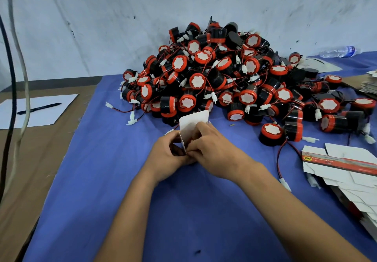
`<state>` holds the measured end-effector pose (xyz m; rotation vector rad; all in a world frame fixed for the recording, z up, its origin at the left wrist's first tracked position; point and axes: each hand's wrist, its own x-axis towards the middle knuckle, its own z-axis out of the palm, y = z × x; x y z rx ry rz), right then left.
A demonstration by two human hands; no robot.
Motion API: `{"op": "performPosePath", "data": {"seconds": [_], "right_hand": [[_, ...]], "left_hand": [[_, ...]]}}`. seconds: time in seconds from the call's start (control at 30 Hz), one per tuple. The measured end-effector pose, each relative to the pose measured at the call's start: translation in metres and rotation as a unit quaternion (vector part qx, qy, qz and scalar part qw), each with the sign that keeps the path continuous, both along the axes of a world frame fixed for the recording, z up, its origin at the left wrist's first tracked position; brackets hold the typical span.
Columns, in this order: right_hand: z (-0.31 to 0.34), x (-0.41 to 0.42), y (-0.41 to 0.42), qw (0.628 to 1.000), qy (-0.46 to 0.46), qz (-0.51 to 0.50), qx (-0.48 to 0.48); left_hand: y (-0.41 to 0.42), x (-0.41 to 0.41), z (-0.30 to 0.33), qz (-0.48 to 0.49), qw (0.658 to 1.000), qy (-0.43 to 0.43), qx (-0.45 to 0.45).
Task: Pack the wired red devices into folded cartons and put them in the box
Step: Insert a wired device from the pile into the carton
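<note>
A white carton (192,127) is being gripped by the left hand (169,155) and right hand (212,149) mid-bench, just before the heap of wired red devices (214,76) at the far edge.

blue cloth (122,180) carries device heap (214,78), flat cartons (346,172).

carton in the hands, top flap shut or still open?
Open: the carton's white top flap stands upright above both hands, left hand and right hand gripping it.
</note>
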<state>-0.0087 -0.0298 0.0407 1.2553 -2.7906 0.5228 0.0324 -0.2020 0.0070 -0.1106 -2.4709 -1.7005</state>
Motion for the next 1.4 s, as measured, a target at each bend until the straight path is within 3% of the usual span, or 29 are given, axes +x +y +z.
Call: {"op": "performPosePath", "data": {"seconds": [0.1,0.17,0.23,0.3,0.43,0.5,0.53,0.57,0.63,0.77,0.9,1.07,1.23,1.4], "right_hand": [[0.0,-0.004,0.001,1.0,-0.01,0.008,-0.027],[-0.003,-0.003,0.004,0.988,0.019,0.003,-0.154],[-0.011,-0.002,0.006,0.935,0.111,-0.07,-0.33],[-0.019,-0.003,0.007,0.858,0.125,-0.181,-0.465],[-0.033,-0.019,0.009,0.77,-0.005,-0.311,-0.556],[-0.039,-0.025,0.011,0.727,-0.167,-0.291,-0.599],[-0.042,-0.026,0.011,0.725,-0.239,-0.269,-0.587],[-0.044,-0.027,0.012,0.749,-0.279,-0.241,-0.551],[-0.048,-0.028,0.012,0.802,-0.298,-0.181,-0.484],[-0.048,-0.028,0.018,0.833,-0.306,-0.139,-0.439],[-0.047,-0.025,0.022,0.842,-0.289,-0.089,-0.446],[-0.046,-0.019,0.028,0.857,-0.276,-0.016,-0.436],[-0.045,-0.02,0.037,0.893,-0.272,0.0,-0.359],[-0.048,-0.021,0.041,0.907,-0.239,-0.015,-0.346]], "left_hand": [[0.001,-0.001,-0.001,0.006,1.0,0.006,0.009],[0.002,-0.001,-0.001,0.013,1.0,0.007,0.024],[0.001,0.0,-0.002,0.017,0.999,0.009,0.034],[0.0,-0.001,-0.003,0.014,0.999,0.011,0.028],[-0.001,-0.005,-0.008,0.004,0.999,0.004,0.041],[-0.001,-0.004,-0.008,0.004,0.999,-0.007,0.051],[-0.001,-0.004,-0.009,0.005,0.998,-0.011,0.054],[-0.001,-0.003,-0.008,0.008,0.998,-0.015,0.057],[-0.001,-0.003,-0.005,-0.004,0.994,-0.028,0.109],[0.006,-0.004,-0.004,0.0,0.963,-0.084,0.255],[0.016,-0.004,-0.005,0.061,0.969,-0.089,0.222],[0.032,-0.005,-0.012,0.133,0.987,-0.003,0.092],[0.035,-0.005,-0.017,0.174,0.978,0.055,0.103],[0.026,0.0,-0.014,0.125,0.984,0.013,0.127]]}}
